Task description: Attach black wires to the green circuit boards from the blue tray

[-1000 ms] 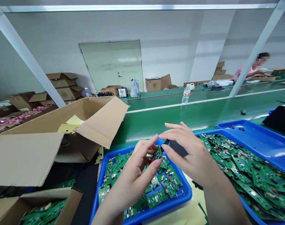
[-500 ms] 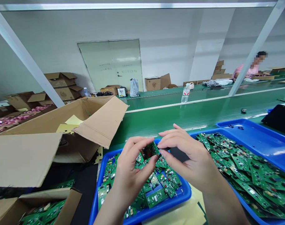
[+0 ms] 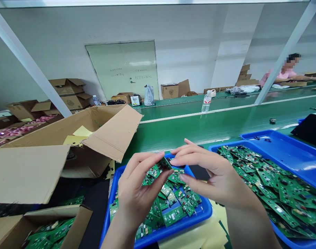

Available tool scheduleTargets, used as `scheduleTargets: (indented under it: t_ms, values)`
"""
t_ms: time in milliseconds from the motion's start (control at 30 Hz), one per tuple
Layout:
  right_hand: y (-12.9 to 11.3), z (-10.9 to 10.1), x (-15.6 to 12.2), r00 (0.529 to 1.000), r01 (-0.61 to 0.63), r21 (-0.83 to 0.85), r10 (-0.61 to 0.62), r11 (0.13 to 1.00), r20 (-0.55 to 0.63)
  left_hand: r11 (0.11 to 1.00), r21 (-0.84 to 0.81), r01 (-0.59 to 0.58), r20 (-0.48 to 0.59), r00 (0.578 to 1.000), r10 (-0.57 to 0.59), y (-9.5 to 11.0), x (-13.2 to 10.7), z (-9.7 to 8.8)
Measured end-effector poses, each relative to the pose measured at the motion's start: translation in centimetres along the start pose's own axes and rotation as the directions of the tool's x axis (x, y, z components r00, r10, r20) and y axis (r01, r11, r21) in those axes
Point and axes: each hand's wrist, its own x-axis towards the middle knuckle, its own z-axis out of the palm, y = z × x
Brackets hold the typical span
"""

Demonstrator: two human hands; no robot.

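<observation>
My left hand [image 3: 139, 188] and my right hand [image 3: 209, 174] meet above a blue plastic tray [image 3: 199, 215]. Between their fingertips they pinch a small green circuit board [image 3: 165, 163], seen edge-on and tilted. Directly below, many similar green circuit boards [image 3: 170, 197] lie in a loose heap in the tray. To the right of my right hand, a second blue tray [image 3: 290, 152] holds another heap of green circuit boards [image 3: 272, 186].
An open cardboard box [image 3: 106, 128] stands to my left, with another box of green boards [image 3: 54, 221] at lower left. A green conveyor bench [image 3: 199, 126] runs behind the trays, carrying a water bottle [image 3: 206, 102]. Farther along, a co-worker [image 3: 285, 74] sits at the bench.
The small board has turned to a narrower, edge-on view between my fingertips, and both hands have shifted slightly. The co-worker's arm now stretches farther right along the bench.
</observation>
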Motion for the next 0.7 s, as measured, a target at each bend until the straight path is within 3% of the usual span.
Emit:
scheduleTargets:
  t_ms: [100,200,400,533,700]
  values:
    - [0.1,-0.2,-0.1,0.999,-0.031,0.222,0.033,0.975,-0.004,1.0,0.001,-0.005,-0.022,1.0,0.005,-0.3,-0.1,-0.1]
    - [0.1,0.0,0.1,0.993,-0.104,0.457,0.121,0.883,-0.008,0.997,0.029,-0.072,-0.053,0.996,0.073,-0.3,-0.1,-0.1]
    - [-0.7,0.7,0.5,0.9,-0.433,0.424,0.407,0.796,0.155,0.98,0.134,-0.15,-0.05,0.986,0.158,0.1,0.1,0.2]
    - [-0.9,0.9,0.4,0.881,-0.469,0.53,0.412,0.707,0.232,0.97,0.145,-0.196,-0.06,0.977,0.207,0.0,0.1,0.3]
    - [-0.3,1.0,0.6,0.908,-0.411,0.713,0.329,0.568,0.261,0.974,0.134,-0.183,-0.101,0.975,0.197,-0.2,0.1,0.2]
